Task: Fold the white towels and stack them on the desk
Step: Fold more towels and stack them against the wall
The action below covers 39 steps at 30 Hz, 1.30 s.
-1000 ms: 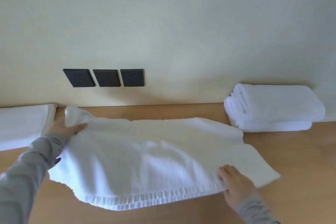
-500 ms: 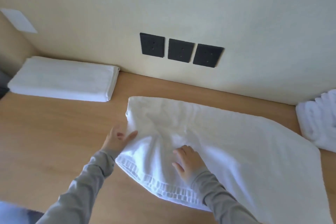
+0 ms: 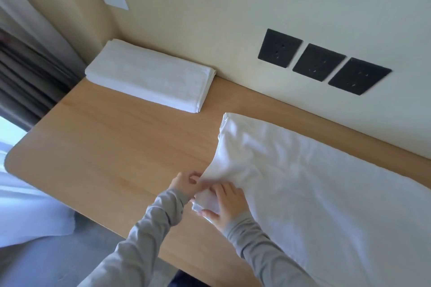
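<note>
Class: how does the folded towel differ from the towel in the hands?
The folded towel is neat and compact; the spread towel is rumpled, larger. The folded towel lies untouched; the left hand and right hand grip the spread towel. Both are white, on the desk.

A loose towel (image 3: pixel 314 193) is lying spread and rumpled across the right part of the wooden bench (image 3: pixel 112 151), running along the wall. Both hands are working at its near left corner: the left hand (image 3: pixel 185 184) is pinching the edge, and the right hand (image 3: pixel 229 204), just beside it, is gripping the bunched corner between thumb and fingers. A folded towel (image 3: pixel 149 75) is resting flat in the far left corner of the bench, well apart. Three black sockets (image 3: pixel 318 62) are sitting on the wall above.
</note>
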{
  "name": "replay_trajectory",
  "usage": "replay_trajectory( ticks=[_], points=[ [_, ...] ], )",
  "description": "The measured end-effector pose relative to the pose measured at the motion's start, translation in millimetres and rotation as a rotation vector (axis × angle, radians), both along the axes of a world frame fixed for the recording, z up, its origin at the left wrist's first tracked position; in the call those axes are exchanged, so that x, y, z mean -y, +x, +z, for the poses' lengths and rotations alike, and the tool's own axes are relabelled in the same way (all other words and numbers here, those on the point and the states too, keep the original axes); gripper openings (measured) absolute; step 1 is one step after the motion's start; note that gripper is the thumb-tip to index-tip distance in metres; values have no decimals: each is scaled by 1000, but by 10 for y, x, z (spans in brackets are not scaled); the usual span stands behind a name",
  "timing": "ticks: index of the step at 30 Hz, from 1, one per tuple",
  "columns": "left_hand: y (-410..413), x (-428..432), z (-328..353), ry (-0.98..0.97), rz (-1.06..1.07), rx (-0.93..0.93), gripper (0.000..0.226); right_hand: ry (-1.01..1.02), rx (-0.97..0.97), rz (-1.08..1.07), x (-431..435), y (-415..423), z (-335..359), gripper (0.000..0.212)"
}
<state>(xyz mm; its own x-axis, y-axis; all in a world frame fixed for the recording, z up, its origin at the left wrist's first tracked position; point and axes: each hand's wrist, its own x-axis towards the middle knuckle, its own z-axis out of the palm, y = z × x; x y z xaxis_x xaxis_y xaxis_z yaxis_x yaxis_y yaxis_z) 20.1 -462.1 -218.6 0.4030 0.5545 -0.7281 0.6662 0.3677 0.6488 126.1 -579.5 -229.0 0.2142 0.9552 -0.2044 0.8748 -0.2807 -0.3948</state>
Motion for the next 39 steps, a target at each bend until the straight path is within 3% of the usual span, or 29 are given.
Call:
replay_trajectory(
  ticks=[6,14,17,21,25,35,39],
  points=[
    [-49,-22,-49,-154,83,118,20,212,-14,-74,37,-59,-13,16],
    [-254,135,-94,-185,-21,127,60,343,-123,-131,139,-76,-33,36],
    [-249,138,-72,-199,49,96,50,444,-119,-162,147,-115,26,36],
    [-242,74,47,-297,233,213,27,588,-79,-166,170,-152,110,38],
    [-175,71,234,-318,269,277,21,613,-72,-136,161,-228,169,33],
    [-180,115,384,-428,306,368,16,590,-49,-107,197,-184,214,36],
    [-165,72,333,-399,131,336,15,595,-40,-154,187,-80,272,33]
  ],
)
